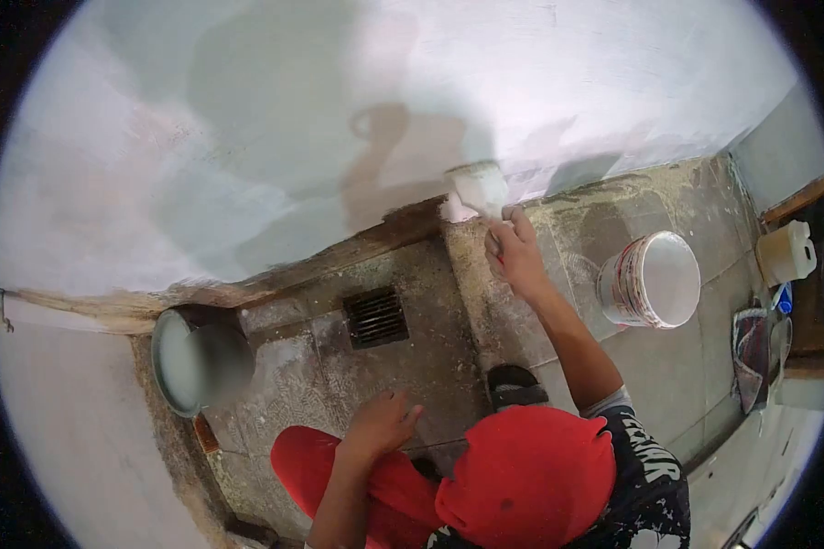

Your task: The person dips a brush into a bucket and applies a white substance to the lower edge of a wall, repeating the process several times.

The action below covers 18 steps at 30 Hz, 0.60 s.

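Note:
My right hand [517, 253] is stretched toward the base of the wall [275, 146], its fingers closed round the handle of a wide paintbrush [482, 189]. The brush head is covered in white and touches or nearly touches the wall just above the floor's raised edge. Pinkish-white wet patches show beside it. My left hand [384, 425] hangs loosely over my red-clad knee [307, 467], fingers relaxed and apart, holding nothing. To the right of my right forearm stands a white paint bucket [616, 284] with a printed side.
A metal floor drain grate [375, 317] lies in the sunken floor. A round tub [167, 366] with pale liquid stands at the left corner. At far right are a pale jug [786, 253] and a folded mat [751, 357]. A tap [6, 316] juts from the left wall.

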{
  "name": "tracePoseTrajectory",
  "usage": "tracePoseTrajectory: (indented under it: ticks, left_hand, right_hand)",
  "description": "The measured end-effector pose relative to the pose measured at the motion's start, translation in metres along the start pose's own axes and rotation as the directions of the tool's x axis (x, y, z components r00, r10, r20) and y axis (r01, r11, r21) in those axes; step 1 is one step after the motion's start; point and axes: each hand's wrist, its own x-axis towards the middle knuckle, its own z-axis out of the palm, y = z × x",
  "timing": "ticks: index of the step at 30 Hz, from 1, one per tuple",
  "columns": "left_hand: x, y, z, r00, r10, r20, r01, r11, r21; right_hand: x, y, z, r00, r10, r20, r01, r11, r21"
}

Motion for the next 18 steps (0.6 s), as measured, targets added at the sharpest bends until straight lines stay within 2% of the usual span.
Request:
tracePoseTrajectory:
  ticks: [3,5,6,8,9,11,15,17,18]
  left_hand:
    - [0.001,0.002,-0.003,1.000,-0.008,-0.009,0.008,1.000,-0.017]
    - [0.005,0.002,-0.002,1.000,-0.001,0.010,0.001,1.000,-0.006]
    - [0.006,0.003,-0.002,1.000,0.001,0.008,-0.001,1.000,-0.006]
    - [0.007,0.005,-0.002,1.000,0.020,0.009,-0.020,1.000,0.018]
    - [0.005,0.005,-0.001,1.000,0.015,0.011,-0.015,1.000,0.021]
    - [0.003,0.005,0.001,0.998,0.039,-0.047,-0.040,0.999,-0.012]
    - [0.002,-0.005,0.009,0.995,0.059,-0.083,-0.061,0.998,-0.027]
    - [0.003,-0.006,0.010,0.995,0.052,-0.081,-0.054,0.998,-0.016]
    - [0.002,-0.004,0.007,0.996,0.051,-0.079,-0.052,0.998,-0.017]
  right_hand:
    - [-0.008,0.003,-0.002,0.996,-0.076,0.050,0.077,0.996,-0.032]
    - [0.004,0.024,-0.007,1.000,0.010,0.001,-0.010,1.000,-0.006]
    - [0.012,0.037,-0.013,1.000,0.008,0.001,-0.008,1.000,-0.008]
    - [0.029,0.065,-0.028,0.963,0.267,-0.023,-0.267,0.964,0.009]
    - [0.032,0.077,-0.030,0.963,0.270,-0.021,-0.270,0.963,0.013]
    - [0.035,0.091,-0.034,0.930,0.340,-0.138,-0.346,0.938,-0.026]
    - [0.027,0.083,-0.029,0.914,0.377,-0.151,-0.391,0.918,-0.072]
    - [0.031,0.076,-0.022,0.953,0.237,-0.192,-0.269,0.949,-0.166]
    - [0.033,0.068,-0.018,0.952,0.239,-0.192,-0.271,0.948,-0.166]
